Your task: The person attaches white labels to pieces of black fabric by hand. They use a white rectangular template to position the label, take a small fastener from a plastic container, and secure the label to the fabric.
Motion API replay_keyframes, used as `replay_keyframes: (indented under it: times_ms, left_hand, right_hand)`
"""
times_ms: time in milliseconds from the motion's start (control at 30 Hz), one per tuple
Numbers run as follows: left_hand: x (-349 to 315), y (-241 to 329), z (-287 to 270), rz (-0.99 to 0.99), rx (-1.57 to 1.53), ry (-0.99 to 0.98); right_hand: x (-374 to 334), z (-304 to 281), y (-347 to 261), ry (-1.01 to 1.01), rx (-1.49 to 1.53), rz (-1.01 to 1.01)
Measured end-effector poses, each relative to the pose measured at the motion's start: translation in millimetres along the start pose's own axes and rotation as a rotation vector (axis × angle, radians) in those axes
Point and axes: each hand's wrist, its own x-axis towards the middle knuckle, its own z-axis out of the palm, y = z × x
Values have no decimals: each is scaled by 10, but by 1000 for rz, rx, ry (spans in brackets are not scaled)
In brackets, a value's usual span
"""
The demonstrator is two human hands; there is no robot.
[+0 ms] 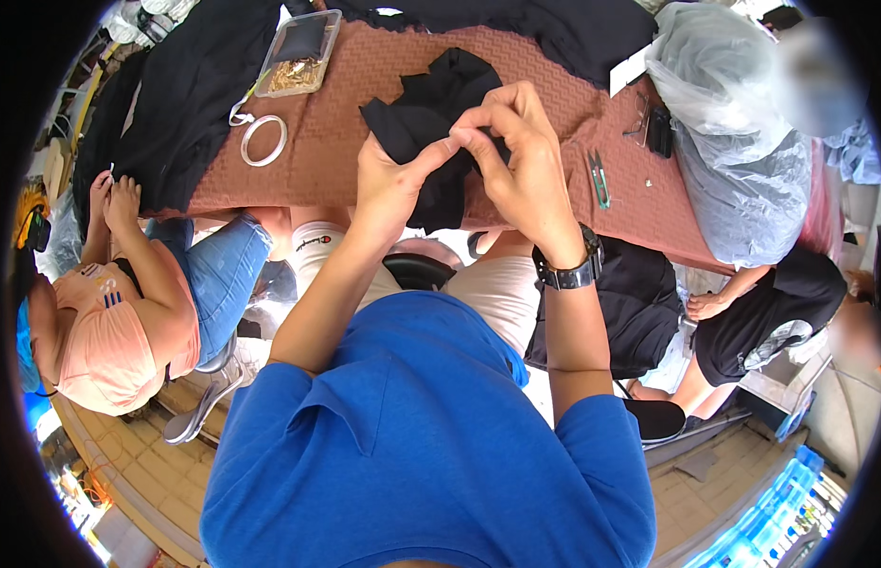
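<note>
We see a table covered in textured reddish-brown cloth, a bulging bag of translucent whitish plastic on its right, and a crumpled piece of black fabric held up at the near edge. Our left hand is clamped on that fabric, and our right hand meets it at the fingertips, though we cannot tell whether it grips too. Farther off lies a clear rectangular plastic box of small gold-coloured pieces, then a thin white ring, and green-handled metal snips at right.
</note>
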Motion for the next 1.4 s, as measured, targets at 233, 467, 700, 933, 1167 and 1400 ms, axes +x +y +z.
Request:
replay_keyframes:
  times_ms: [233,467,700,933,1167,1400]
  left_hand:
    - [113,-288,-199,171,251,166]
    - [186,-248,-232,58,194,205]
    - [6,155,-107,-285,-308,30]
    - [-23,222,-81,-268,-291,-1]
    - [-36,239,-58,-278,-293,1]
    - [-40,249,-49,-257,-281,-10]
  right_hand:
    - [14,-268,-574,314,546,-102]
    - [-174,-205,-639,293,685,-109]
    - [-339,385,-180,281,519,293]
    - [-350,529,-102,420,416,284]
    - [-343,516,-136,410,422,307]
    - [-350,513,-131,380,448,329]
